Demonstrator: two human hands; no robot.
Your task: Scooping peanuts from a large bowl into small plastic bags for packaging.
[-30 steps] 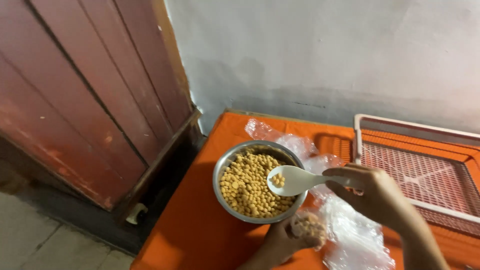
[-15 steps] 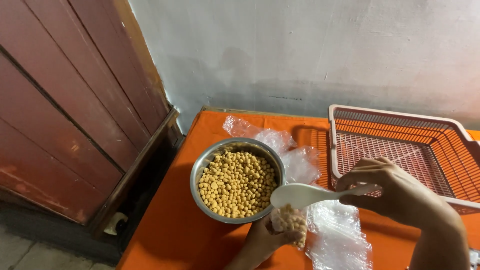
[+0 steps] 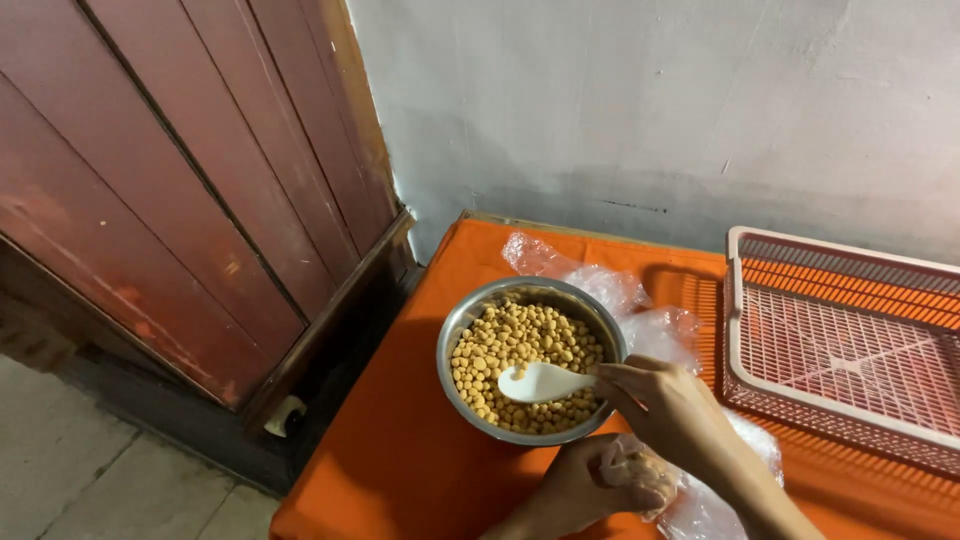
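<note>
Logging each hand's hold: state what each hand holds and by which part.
The right hand holds a white spoon by its handle end, bowl over the beans. The left hand clasps a small clear bag around its body.

Both arms come in bare from the lower edge, with no sleeve, glove, watch or ring showing. The right hand (image 3: 672,412) shows its knuckled back; the left hand (image 3: 575,492), just below it, shows curled fingers.

Looks like a home back room or small food-prep corner to me: worn red wooden door (image 3: 170,190), rough whitewashed wall (image 3: 650,100), concrete floor (image 3: 70,470), orange table (image 3: 400,450), plastic mesh basket (image 3: 850,340).
</note>
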